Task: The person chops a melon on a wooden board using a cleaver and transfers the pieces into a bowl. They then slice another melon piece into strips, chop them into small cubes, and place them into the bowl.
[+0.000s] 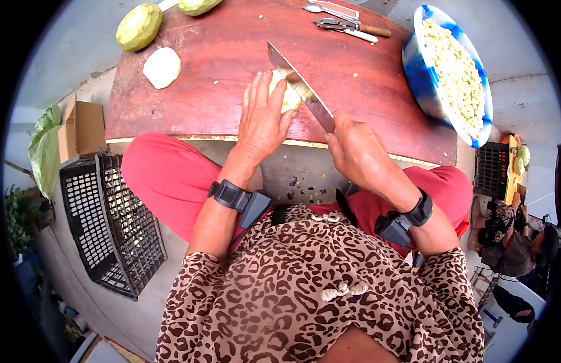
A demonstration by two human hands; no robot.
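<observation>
My right hand (360, 148) is closed round the handle of a broad kitchen knife (300, 85), its blade slanting up and to the left. Under my left hand (262, 121), a pale peeled vegetable piece (289, 100) is pressed onto the red wooden table (202, 109). The blade lies across the right side of this piece, close by my left fingertips. Left of my hands rests a flat-cut pale vegetable piece (162, 68). A whole peeled greenish vegetable (139, 27) lies behind it, and another peeled one (197, 5) is partly cut off by the top edge.
A blue-and-white basin (417, 72) of diced pale pieces stands at the table's right. Peelers (336, 25) and a spoon (313, 8) lie at the back. A black crate (105, 224) and cardboard box (87, 128) stand left. Another person (504, 236) sits far right.
</observation>
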